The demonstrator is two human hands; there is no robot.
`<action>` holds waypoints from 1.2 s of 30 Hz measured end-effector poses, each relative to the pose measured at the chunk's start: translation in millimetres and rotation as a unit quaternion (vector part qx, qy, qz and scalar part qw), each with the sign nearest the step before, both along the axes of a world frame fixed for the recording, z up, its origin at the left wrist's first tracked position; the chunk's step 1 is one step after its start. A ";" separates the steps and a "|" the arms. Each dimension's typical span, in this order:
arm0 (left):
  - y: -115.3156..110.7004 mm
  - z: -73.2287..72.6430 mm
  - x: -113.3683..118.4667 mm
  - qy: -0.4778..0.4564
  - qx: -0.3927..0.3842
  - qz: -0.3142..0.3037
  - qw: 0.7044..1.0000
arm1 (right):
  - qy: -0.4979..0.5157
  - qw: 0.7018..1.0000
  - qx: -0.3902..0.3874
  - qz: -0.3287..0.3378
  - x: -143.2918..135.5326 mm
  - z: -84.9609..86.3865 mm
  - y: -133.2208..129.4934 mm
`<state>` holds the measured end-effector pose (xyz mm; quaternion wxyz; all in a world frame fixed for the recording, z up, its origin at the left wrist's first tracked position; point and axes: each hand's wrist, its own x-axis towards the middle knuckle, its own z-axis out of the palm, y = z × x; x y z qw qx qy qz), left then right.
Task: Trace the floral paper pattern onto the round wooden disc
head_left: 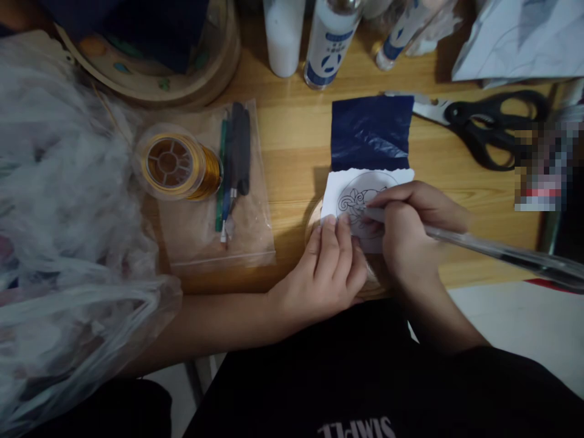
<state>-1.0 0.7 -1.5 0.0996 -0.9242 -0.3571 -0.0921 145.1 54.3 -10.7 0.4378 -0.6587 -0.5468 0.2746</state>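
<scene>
The right hand [410, 225] is covering part of the drawing [353, 201], and the pen [483, 242] is running out past the right edge. The blue sheet [369, 131] is hiding part of the scissors [458, 115]. The top edge is cutting off the labelled bottle [332, 45]; a pixelated patch [547, 167] is masking something.

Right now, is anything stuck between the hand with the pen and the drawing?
Nothing that I can see. The right hand holds the pen over the drawing. The left hand rests at the near left part of the paper, not between them.
</scene>
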 end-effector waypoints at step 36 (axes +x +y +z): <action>-1.0 -5.0 1.6 -0.017 0.005 0.002 1.000 | 0.024 0.999 -0.021 -0.029 -2.0 1.3 1.4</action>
